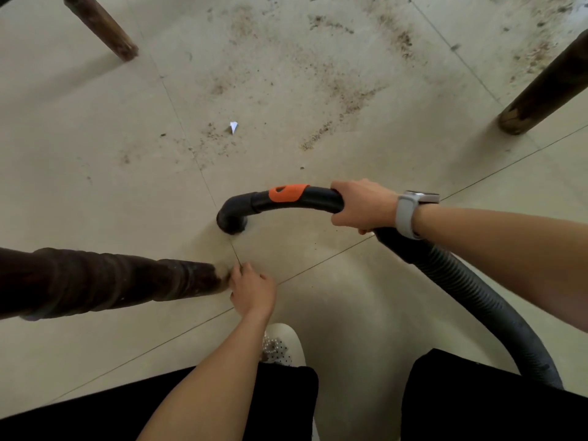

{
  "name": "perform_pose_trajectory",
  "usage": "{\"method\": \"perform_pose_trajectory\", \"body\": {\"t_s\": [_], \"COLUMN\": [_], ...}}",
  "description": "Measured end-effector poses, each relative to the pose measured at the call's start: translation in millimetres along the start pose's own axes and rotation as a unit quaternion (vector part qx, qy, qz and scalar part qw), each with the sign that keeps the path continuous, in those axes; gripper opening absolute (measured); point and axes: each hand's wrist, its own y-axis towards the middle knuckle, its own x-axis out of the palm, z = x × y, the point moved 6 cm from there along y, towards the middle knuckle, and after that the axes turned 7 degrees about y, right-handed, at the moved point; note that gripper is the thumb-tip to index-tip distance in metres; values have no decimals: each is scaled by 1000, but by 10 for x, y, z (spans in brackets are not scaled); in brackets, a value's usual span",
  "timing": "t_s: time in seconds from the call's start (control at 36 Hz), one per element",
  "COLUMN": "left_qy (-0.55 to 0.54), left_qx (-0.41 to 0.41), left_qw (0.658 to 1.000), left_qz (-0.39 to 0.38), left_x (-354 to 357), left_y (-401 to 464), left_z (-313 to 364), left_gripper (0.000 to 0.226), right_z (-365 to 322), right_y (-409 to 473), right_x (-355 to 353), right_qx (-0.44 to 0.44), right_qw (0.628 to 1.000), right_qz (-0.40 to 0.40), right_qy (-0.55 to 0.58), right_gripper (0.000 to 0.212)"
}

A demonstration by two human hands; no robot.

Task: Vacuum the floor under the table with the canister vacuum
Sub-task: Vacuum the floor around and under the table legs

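My right hand (362,205) grips the black curved vacuum handle (302,200), which has an orange band. Its open nozzle end (232,221) points down onto the beige tiled floor (95,138). The ribbed grey hose (477,300) runs from my right hand back to the lower right. My left hand (253,289) is down at the foot of the near dark wooden table leg (111,281), fingers curled against its end; whether it grips the leg is unclear. Brown dirt patches (350,100) and a small white paper scrap (234,126) lie on the floor beyond the nozzle.
Two more dark table legs stand at the far left (105,27) and at the right (541,90). My white shoe (283,343) and black trousers (477,399) fill the bottom of the view. Tile seams cross the floor diagonally.
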Motion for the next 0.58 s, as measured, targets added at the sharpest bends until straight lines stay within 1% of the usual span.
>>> {"method": "perform_pose_trajectory", "body": {"t_s": [0.06,0.14,0.22,0.28,0.39,0.44,0.53,0.58], "left_qy": [-11,-27,-44,-36,5,9,4,7], "left_qx": [9,-3,-30,-34,-42,-44,-36,-30], "left_qw": [1000,998,997,997,999,999,999,999], "left_qz": [22,53,61,51,21,11,-2,-14], "left_x": [-40,-114,-146,-130,-68,-31,9,31], "left_y": [20,67,85,65,-2,-11,1,16], "left_z": [32,-13,-121,-164,-237,-268,-255,-219], "left_gripper": [45,52,42,37,41,41,43,48], "right_z": [189,398,496,515,492,467,470,521], "right_y": [-132,-339,-459,-478,-442,-416,-389,-396], "right_x": [-76,-70,11,59,72,61,43,-8], "right_qx": [15,27,27,26,26,26,31,39], "right_qw": [1000,999,997,996,994,994,993,994], "right_qz": [-3,-37,-68,-83,-103,-110,-110,-100], "right_qy": [4,1,-10,-10,-10,-11,-7,-4], "right_gripper": [16,18,18,18,19,19,18,17]}}
